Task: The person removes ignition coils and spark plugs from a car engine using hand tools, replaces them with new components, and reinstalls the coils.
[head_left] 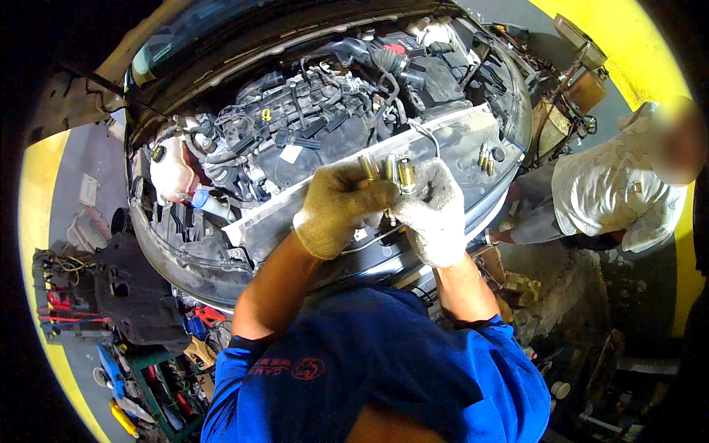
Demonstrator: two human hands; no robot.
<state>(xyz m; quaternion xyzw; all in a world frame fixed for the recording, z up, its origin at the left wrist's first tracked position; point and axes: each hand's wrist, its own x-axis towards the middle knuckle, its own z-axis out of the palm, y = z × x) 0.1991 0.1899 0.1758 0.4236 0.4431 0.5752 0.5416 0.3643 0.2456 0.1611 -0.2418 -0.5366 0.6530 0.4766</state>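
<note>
While grubby knit gloves [441, 240] cover both hands, the left hand [332, 210] and the right hand [432, 214] grasp ribbed, brassy metal pieces [405, 174] between them, above the car's open front. Handling these slim cylinders seems the present step; the next move likely calls for careful fingertips. Similar shiny pieces [485, 159] lie on the smooth black panel [454, 146], beside a round dark cap [498, 155].

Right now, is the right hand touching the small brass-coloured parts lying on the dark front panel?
Apart. The head view shows a strip of bare dark front panel between the gloved right hand and the small brass-coloured parts.
</note>
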